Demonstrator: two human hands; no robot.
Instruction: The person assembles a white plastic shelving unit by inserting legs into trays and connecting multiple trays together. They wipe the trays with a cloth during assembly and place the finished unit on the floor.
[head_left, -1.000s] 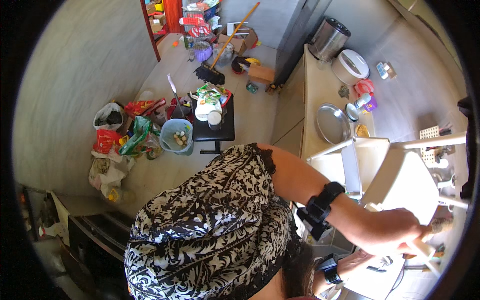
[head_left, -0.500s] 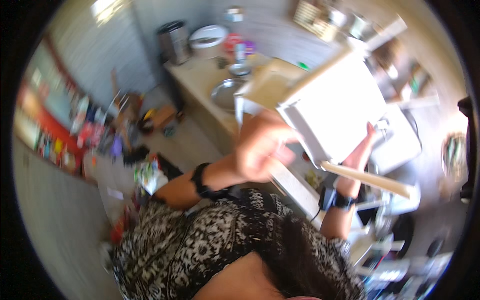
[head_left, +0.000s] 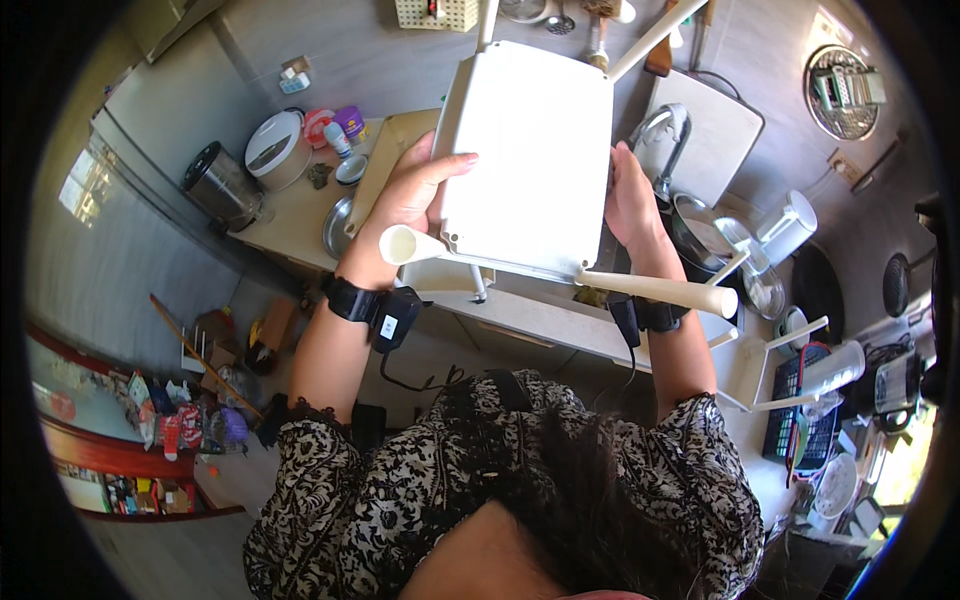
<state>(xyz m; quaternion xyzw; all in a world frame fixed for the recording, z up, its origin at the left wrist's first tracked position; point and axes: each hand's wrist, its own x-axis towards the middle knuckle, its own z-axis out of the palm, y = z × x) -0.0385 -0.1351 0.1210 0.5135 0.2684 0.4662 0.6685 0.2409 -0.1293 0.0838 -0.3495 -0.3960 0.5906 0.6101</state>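
A small white plastic stool (head_left: 530,160) is held up in front of me over the counter, its flat white panel facing me. Pale legs stick out from its corners, and the near left one shows a hollow end. My left hand (head_left: 415,185) is closed on the stool's left side, thumb over the panel's edge and fingers partly hidden behind. Along the opposite side, my right hand (head_left: 632,200) supports the stool, with most of its fingers out of sight. Black straps with small boxes circle both wrists.
Behind the stool, a tap (head_left: 680,140) rises beside a white board (head_left: 715,135). A pan (head_left: 700,230) and a dark basket (head_left: 800,400) are to the right. A rice cooker (head_left: 277,148) and a dark cylindrical container (head_left: 222,185) stand left. Clutter lies on the floor at left.
My left hand, blurred beside the stool earlier, now grips its left side. The stool has shifted left in view and sits straighter. My view has turned, and the picture is sharper.
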